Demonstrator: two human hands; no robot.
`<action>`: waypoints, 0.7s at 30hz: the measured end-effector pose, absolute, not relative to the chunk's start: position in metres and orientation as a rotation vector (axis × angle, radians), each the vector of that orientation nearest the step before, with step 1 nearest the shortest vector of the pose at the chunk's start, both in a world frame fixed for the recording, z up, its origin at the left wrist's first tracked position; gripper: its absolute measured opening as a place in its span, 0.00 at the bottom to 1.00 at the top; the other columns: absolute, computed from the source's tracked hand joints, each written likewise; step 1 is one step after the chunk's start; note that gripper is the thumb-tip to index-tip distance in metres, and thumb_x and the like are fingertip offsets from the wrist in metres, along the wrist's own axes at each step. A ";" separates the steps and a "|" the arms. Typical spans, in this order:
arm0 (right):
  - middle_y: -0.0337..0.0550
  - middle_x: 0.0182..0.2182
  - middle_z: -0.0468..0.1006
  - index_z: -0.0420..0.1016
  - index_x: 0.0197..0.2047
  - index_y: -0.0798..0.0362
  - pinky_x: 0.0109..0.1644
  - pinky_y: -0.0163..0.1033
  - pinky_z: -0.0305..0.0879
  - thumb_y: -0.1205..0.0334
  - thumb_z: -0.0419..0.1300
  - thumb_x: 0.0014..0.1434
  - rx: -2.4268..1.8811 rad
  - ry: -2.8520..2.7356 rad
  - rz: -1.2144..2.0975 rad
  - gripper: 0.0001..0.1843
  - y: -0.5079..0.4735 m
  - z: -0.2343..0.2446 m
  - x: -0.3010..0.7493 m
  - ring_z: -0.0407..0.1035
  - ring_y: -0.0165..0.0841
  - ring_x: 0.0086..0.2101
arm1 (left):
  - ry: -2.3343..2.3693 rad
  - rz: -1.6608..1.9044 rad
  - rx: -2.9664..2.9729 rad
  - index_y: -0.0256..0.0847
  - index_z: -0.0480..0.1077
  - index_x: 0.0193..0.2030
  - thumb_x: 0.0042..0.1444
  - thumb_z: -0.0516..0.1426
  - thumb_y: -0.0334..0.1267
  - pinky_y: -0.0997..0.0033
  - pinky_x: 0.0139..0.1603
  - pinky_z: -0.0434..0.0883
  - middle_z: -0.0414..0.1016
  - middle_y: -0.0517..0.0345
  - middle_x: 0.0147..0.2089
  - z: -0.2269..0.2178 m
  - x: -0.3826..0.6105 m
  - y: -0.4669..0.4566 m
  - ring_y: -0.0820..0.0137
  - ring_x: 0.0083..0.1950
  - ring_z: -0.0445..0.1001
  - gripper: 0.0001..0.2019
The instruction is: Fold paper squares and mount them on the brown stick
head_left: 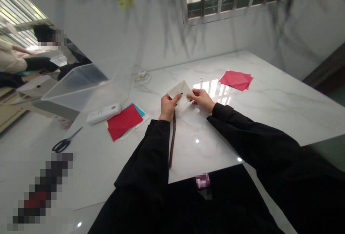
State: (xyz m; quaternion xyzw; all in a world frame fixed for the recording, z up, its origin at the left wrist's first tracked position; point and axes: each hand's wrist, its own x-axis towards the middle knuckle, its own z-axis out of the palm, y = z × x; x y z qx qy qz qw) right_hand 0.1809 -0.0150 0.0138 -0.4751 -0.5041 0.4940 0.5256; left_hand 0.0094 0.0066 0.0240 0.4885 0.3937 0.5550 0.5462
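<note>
In the head view, a square of cream-white paper [183,99] with fold creases is held up over the middle of the table. My left hand [168,107] is closed on its left side, the thumb lying near a small dark spot at the paper's middle. The right corner is pinched by my right hand [202,99] between thumb and fingers. A thin brown stick [173,140] runs from under my left hand toward the table's front edge. Whether the stick touches the paper is hidden by the hand.
Left of my hands lie red sheets over blue and cream paper [125,121], a white device [104,113] and black-handled scissors [66,142]. More red sheets [236,80] lie at the right rear. A clear plastic bin [78,85] stands left; people sit beyond it.
</note>
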 end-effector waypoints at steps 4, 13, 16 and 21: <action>0.45 0.41 0.80 0.75 0.49 0.53 0.38 0.38 0.73 0.60 0.66 0.58 -1.233 -1.339 0.892 0.16 -0.016 0.014 0.181 0.72 0.33 0.35 | 0.933 1.319 1.168 0.34 0.79 0.46 0.42 0.72 0.45 0.61 0.49 0.78 0.85 0.44 0.48 0.022 0.010 0.008 0.59 0.46 0.83 0.25; 0.48 0.49 0.76 0.74 0.60 0.48 0.61 0.51 0.68 0.65 0.63 0.64 -1.146 -1.685 0.195 0.21 -0.032 0.041 0.183 0.69 0.43 0.50 | 1.032 1.330 1.298 0.36 0.80 0.45 0.43 0.72 0.44 0.61 0.48 0.77 0.84 0.45 0.45 0.017 0.009 0.012 0.58 0.45 0.82 0.23; 0.50 0.55 0.73 0.72 0.63 0.47 0.64 0.55 0.65 0.65 0.64 0.65 -1.135 -1.640 0.084 0.24 -0.032 0.042 0.183 0.67 0.46 0.56 | 1.035 1.340 1.293 0.35 0.80 0.45 0.43 0.72 0.44 0.60 0.48 0.77 0.84 0.44 0.46 0.018 0.009 0.012 0.57 0.45 0.82 0.23; 0.48 0.49 0.77 0.79 0.53 0.49 0.63 0.51 0.65 0.62 0.64 0.67 -1.044 -1.810 0.113 0.12 -0.029 0.039 0.182 0.69 0.44 0.53 | 1.020 1.329 1.343 0.35 0.80 0.45 0.42 0.72 0.44 0.63 0.46 0.76 0.84 0.46 0.45 0.018 0.010 0.013 0.59 0.44 0.82 0.23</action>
